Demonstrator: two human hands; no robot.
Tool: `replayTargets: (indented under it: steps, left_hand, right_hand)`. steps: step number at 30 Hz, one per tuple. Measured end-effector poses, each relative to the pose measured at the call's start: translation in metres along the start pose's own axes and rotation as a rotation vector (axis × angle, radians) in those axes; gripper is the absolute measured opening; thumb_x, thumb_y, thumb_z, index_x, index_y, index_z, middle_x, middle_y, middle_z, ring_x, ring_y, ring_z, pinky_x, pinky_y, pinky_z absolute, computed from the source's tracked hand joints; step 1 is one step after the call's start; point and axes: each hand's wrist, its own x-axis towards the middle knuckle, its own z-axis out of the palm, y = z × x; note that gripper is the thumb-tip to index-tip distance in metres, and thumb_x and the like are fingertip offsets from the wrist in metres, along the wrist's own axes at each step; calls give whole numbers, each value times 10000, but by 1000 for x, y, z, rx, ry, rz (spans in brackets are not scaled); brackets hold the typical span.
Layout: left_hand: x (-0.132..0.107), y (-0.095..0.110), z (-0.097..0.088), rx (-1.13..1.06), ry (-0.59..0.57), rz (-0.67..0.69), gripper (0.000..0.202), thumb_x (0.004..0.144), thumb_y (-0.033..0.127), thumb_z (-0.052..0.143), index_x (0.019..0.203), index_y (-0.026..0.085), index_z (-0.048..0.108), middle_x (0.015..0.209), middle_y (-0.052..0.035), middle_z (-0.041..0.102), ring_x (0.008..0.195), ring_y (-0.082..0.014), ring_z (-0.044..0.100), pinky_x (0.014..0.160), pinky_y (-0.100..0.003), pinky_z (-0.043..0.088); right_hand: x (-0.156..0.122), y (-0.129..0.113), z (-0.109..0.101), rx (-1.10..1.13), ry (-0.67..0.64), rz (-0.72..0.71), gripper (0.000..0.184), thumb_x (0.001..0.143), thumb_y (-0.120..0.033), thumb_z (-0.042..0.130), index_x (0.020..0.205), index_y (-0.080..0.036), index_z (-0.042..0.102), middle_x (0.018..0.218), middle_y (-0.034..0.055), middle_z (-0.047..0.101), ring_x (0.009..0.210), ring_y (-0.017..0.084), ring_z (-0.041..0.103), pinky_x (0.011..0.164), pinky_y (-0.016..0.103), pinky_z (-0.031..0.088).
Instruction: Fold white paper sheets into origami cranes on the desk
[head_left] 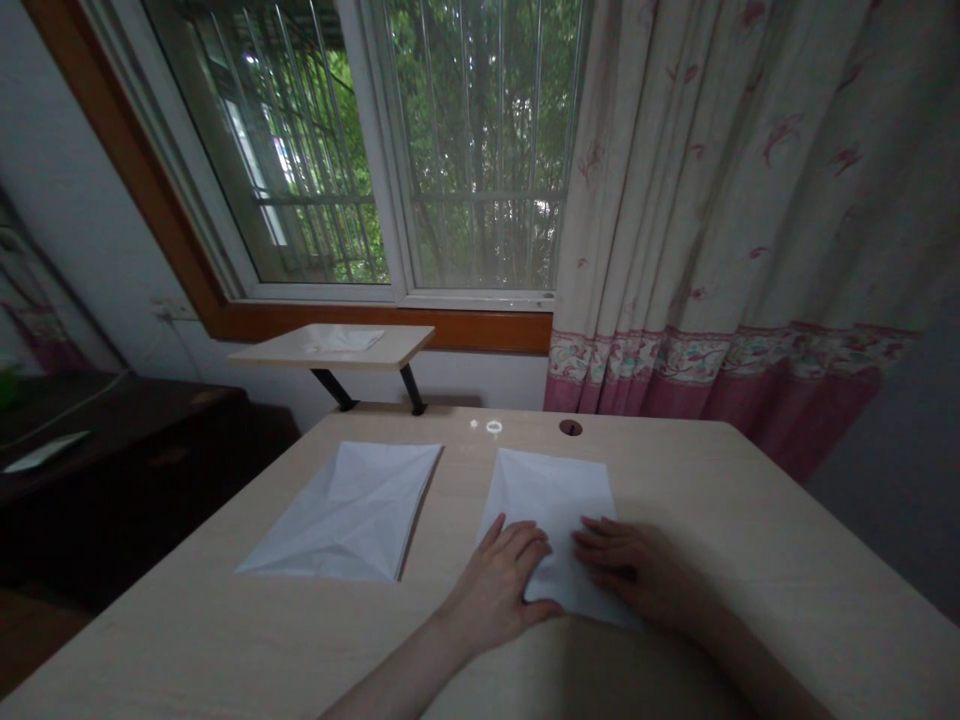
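Observation:
A white sheet of paper (551, 500) lies on the light wooden desk (750, 560) in front of me. My left hand (499, 585) rests on its near left part, fingers stretched flat and thumb under the paper's lower edge. My right hand (634, 570) lies flat on the near right part, fingers pointing left toward the other hand. Both hands press on the sheet. A second white sheet (352, 515), creased with fold lines, lies flat to the left, untouched.
A small raised shelf (334, 348) on black legs stands at the desk's back, with a pale sheet on it. A cable hole (570, 427) sits near the back edge. Window, pink-hemmed curtain (750, 250) behind; dark cabinet (112, 450) at left.

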Motion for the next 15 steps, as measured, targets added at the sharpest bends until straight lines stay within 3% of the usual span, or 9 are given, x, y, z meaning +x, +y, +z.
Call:
replayTargets:
  steps: [8,11,15]
  left_hand:
    - [1,5,-3,-71,6,-20,224,918,344,594,1094,208,560,1104,-60,659,1089,-206,609,1105,-501,316]
    - [2,5,-2,-53,5,-4,119,958,283,530,1045,211,569,1070,-50,665,1060,-193,623,1095,-492,329]
    - [2,3,3,-31,29,-13,122,980,189,459,1047,207,561,1052,-40,673,1028,-173,636,1093,-481,340]
  right_hand:
    - [-4,2,2,30,49,27,364,962,-495,415,1225,-349,619,1292,9,611,1294,238,472,1101,535,329]
    - [-7,10,5,125,120,-7,439,963,-544,355,1172,-312,664,1257,39,642,1269,247,500,1093,546,330]
    - [-10,24,8,241,193,-50,596,953,-617,227,1105,-286,698,1194,61,681,1250,259,520,1084,552,334]
